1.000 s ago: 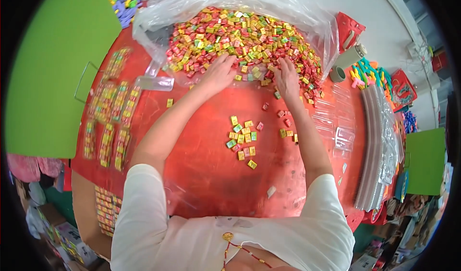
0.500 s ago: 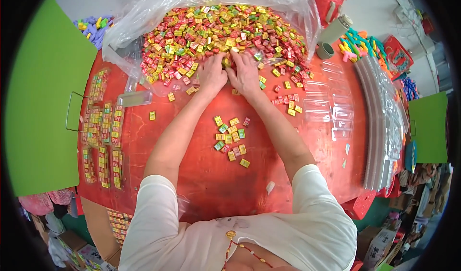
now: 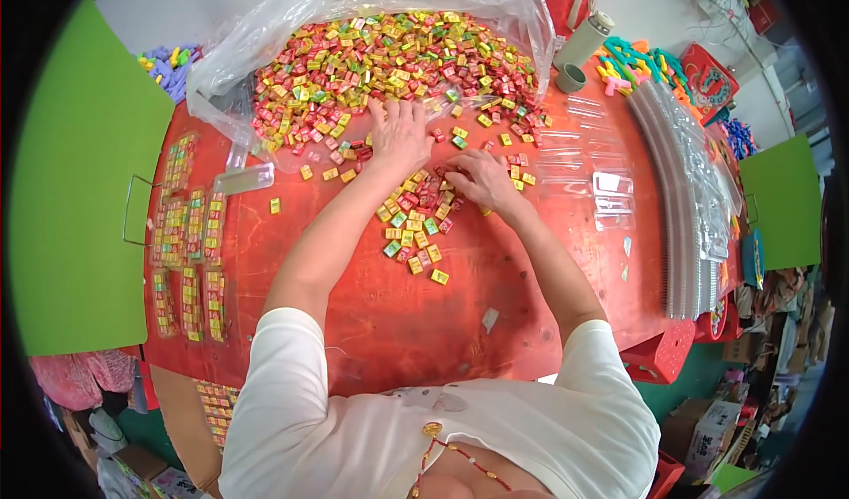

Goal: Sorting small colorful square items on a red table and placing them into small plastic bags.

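A large heap of small printed blocks (image 3: 389,61), yellow, red and green like wrapped sweets, lies on clear plastic sheeting at the far side of the red table. My left hand (image 3: 401,138) is at the heap's near edge, palm down with its fingers apart. My right hand (image 3: 485,181) lies lower and to the right, fingers stretched leftward by a smaller group of the same blocks (image 3: 409,225). That group spreads over the table between and below both hands. Neither hand shows a block in its grasp; the undersides of the fingers are hidden.
At the left are filled clear strips of blocks (image 3: 190,225) and a clear tray (image 3: 245,179). Several clear trays (image 3: 610,185) lie at the right, beside a long stack of them (image 3: 676,207). A flask (image 3: 584,39) and a cup (image 3: 570,78) stand behind.
Both hands have moved apart from the heap's edge, the right one coming nearer and rightward. More blocks now lie in the smaller group, pulled from the heap. The view has shifted slightly.
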### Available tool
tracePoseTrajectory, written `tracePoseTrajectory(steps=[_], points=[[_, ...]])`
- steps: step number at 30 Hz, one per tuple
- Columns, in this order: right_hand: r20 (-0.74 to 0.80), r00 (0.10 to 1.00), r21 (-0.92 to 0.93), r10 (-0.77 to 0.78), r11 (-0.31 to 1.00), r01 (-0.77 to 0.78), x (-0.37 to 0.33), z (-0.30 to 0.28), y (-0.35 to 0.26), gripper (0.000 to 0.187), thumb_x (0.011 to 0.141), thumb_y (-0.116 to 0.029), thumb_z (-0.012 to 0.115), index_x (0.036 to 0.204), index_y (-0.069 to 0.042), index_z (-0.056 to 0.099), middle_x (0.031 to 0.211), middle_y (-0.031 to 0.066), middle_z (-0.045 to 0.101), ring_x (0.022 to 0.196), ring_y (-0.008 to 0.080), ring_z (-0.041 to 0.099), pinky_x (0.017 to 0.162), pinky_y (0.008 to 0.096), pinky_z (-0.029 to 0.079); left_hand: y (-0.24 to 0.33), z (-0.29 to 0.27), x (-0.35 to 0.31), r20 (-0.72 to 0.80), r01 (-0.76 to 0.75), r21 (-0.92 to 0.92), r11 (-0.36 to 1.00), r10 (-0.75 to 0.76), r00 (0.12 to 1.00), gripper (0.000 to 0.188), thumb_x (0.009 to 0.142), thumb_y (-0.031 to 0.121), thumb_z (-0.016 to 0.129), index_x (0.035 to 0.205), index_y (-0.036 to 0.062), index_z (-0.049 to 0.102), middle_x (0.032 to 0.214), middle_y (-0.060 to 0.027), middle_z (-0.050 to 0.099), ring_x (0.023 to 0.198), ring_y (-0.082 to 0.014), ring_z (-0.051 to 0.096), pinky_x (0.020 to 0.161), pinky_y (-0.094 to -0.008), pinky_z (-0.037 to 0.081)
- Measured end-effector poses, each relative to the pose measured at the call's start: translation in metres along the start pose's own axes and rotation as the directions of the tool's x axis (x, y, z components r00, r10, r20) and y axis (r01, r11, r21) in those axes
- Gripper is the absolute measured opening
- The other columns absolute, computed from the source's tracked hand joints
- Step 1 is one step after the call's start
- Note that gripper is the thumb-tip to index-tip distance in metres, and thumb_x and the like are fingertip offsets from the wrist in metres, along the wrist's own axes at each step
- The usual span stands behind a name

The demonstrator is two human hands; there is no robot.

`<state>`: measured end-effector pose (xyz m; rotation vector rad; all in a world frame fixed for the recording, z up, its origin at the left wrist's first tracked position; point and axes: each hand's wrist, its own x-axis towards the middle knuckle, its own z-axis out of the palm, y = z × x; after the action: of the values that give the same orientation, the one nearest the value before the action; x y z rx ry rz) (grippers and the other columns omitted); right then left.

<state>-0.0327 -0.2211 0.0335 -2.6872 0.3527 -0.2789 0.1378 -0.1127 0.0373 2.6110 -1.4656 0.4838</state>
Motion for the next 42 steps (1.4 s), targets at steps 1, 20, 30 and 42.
tracePoseTrajectory(steps=[1, 20, 30, 42], points=[[-0.025, 1.0, -0.007, -0.011, 1.0, 0.011, -0.003, -0.001, 0.003, 0.03, 0.091, -0.036, 0.061, 0.112, -0.016, 0.07, 0.107, 0.0067, 0.067, 0.109, 0.0256, 0.061, 0.09, 0.0473, 0.04, -0.002, 0.006, 0.007, -0.06, -0.012, 0.111, 0.994, 0.019, 0.998, 0.046, 0.085, 0.034, 0.065, 0.122, 0.0073, 0.059, 0.114, -0.0146, 0.061, 0.113, -0.0332, 0.052, 0.111, -0.0644, 0.02], [-0.409, 0.906, -0.29, -0.106, 0.957, -0.019, 0.153, 0.03, 0.052, 0.044, 0.093, -0.031, 0.062, 0.13, -0.007, 0.057, 0.129, 0.015, 0.058, 0.12, 0.0345, 0.055, 0.1, 0.0495, 0.042, -0.076, 0.007, 0.13, 0.107, 0.011, -0.375, 0.927, 0.032, 0.994, 0.029, 0.091, 0.031, 0.047, 0.091, 0.0075, 0.064, 0.092, -0.0153, 0.068, 0.094, -0.0354, 0.065, 0.076, -0.0535, 0.039], [-0.229, 0.921, -0.266, -0.314, 0.931, 0.251, 0.091, 0.036, 0.023, 0.042, 0.094, -0.038, 0.059, 0.121, -0.007, 0.062, 0.113, 0.0108, 0.06, 0.113, 0.0297, 0.056, 0.1, 0.05, 0.037, -0.098, 0.014, 0.142, 0.059, 0.009, -0.569, 0.822, 0.03, 0.998, 0.03, 0.088, 0.028, 0.048, 0.088, 0.0012, 0.061, 0.089, -0.0227, 0.066, 0.087, -0.0417, 0.063, 0.076, -0.0507, 0.047], [-0.071, 0.961, -0.138, -0.267, 0.957, 0.255, 0.148, 0.049, 0.008, 0.027, 0.091, -0.033, 0.064, 0.098, -0.008, 0.071, 0.099, 0.0118, 0.064, 0.096, 0.0307, 0.059, 0.088, 0.0424, 0.046, -0.096, 0.014, 0.147, 0.07, -0.027, -0.562, 0.827, 0.08, 0.994, 0.028, 0.089, 0.027, 0.05, 0.088, 0.0004, 0.06, 0.088, -0.0216, 0.063, 0.09, -0.0401, 0.061, 0.078, -0.0485, 0.046]])
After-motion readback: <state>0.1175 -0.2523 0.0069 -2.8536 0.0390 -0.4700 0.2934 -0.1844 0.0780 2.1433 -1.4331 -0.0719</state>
